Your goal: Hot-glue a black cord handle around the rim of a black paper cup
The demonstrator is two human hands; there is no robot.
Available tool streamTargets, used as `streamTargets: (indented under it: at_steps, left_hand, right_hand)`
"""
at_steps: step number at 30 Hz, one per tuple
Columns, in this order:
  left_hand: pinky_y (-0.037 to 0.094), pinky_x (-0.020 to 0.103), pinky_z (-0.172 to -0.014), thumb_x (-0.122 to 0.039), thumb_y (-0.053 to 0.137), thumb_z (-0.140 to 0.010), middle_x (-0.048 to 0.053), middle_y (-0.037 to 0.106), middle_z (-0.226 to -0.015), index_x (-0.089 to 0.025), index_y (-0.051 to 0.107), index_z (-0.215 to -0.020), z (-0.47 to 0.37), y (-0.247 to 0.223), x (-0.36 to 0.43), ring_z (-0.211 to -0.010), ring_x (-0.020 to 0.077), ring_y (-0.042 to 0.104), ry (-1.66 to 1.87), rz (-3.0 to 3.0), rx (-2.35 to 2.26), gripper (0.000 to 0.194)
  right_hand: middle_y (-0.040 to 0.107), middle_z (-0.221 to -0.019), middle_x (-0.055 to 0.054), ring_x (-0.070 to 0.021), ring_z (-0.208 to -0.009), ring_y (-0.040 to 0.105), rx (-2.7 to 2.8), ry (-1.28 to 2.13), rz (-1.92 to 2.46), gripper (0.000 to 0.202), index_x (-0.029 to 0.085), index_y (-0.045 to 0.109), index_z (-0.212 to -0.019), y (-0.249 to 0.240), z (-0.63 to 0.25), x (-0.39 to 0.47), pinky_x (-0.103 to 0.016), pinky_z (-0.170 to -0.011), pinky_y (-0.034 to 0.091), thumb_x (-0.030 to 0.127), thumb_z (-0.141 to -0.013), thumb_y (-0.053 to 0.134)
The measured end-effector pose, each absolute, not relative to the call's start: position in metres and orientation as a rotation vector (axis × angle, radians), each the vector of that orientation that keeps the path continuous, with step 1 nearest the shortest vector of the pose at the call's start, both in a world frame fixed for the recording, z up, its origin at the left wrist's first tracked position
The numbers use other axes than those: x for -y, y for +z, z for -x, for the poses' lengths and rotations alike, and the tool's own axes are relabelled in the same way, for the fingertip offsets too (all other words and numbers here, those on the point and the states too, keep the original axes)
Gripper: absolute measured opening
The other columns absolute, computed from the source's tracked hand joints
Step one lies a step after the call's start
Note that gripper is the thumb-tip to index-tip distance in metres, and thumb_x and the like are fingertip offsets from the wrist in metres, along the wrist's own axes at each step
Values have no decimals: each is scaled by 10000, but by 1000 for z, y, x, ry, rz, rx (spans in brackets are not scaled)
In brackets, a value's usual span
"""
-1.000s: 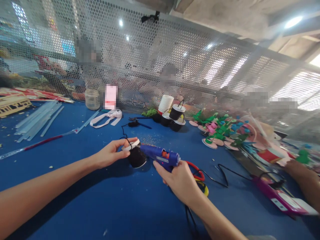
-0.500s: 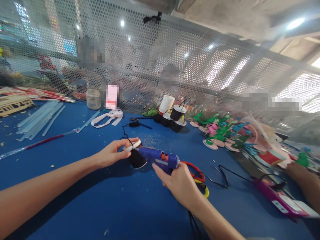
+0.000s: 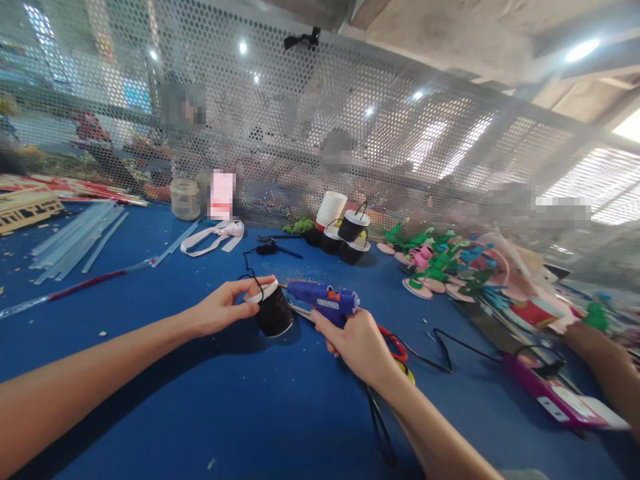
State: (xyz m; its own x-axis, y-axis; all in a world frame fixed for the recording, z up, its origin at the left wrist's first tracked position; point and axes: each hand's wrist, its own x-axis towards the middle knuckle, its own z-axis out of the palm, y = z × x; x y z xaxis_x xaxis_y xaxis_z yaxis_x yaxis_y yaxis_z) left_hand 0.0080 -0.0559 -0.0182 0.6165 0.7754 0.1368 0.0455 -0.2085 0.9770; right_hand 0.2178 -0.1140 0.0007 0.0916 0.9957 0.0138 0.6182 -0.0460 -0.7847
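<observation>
The left hand (image 3: 233,305) is pinching, with thumb and fingers together, the white rim of a black-covered cup (image 3: 274,313), and a thin black cord (image 3: 253,271) passes at these fingers. The cup lies just to the right of the left hand, so this hand is the nearer one. Its long axis is tilted: the rim leans towards the left hand and the base points away and down to the right; whether the base touches the blue table (image 3: 240,413), I cannot tell. The right hand (image 3: 363,343) is closed around the handle of a blue glue gun (image 3: 325,300). From this hand the gun points leftwards, across to the cup, and its nozzle is near the rim; contact is not clear.
</observation>
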Motion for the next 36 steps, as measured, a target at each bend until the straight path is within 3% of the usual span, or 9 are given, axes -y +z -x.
streamTargets:
  at_steps: [18, 36]
  left_hand:
    - [216, 460, -966, -254, 552, -708, 156, 319, -1359, -158, 384, -621, -6, -19, 55, -1231, 309, 303, 763, -1657, -680, 212]
    - [224, 453, -966, -249, 552, -716, 154, 400, -1304, -150, 418, -635, -4, -21, 55, -1220, 293, 320, 783, -1704, -667, 185]
  right_hand:
    - [445, -344, 29, -90, -322, 435, 1586, 811, 1725, 324, 164, 493, -480, 4, -217, 115, -201, -368, 377, 395, -706, 501]
    - [437, -330, 43, -69, -309, 404, 1609, 935, 1658, 338, 162, 482, -498, 2, -222, 107, -190, -370, 357, 412, -725, 479]
